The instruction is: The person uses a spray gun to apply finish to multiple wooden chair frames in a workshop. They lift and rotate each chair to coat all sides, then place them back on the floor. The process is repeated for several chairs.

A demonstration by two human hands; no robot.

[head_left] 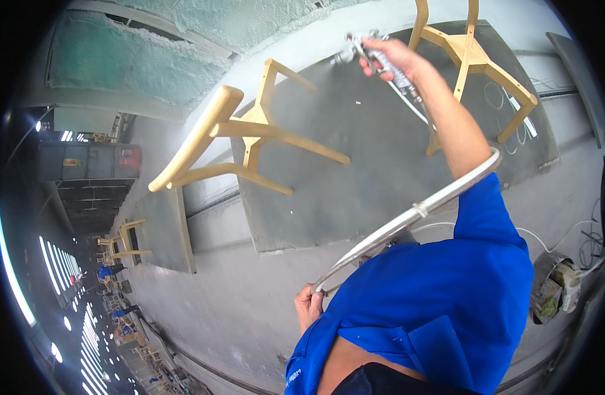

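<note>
My right hand (398, 58) is stretched out over the grey board and closed round a metal spray gun (381, 58), its nozzle pointing left. Faint mist hangs in the air before it. To the left of the nozzle, a light wooden chair frame (250, 128) lies tipped on the board (342, 204), not touched by my hands. A thick whitish hose (414, 214) runs over my right arm and down across my body. Low beside my body, my left hand (307, 306) is closed on that hose, its fingertips partly hidden.
Another wooden chair frame (470, 56) sits at the board's far right. Thin white tubing (513, 118) lies near it. A teal, crusted wall panel (144, 59) rises at the far left. On the floor at right stands a dirty container (552, 283). More chairs (125, 240) and people are distant left.
</note>
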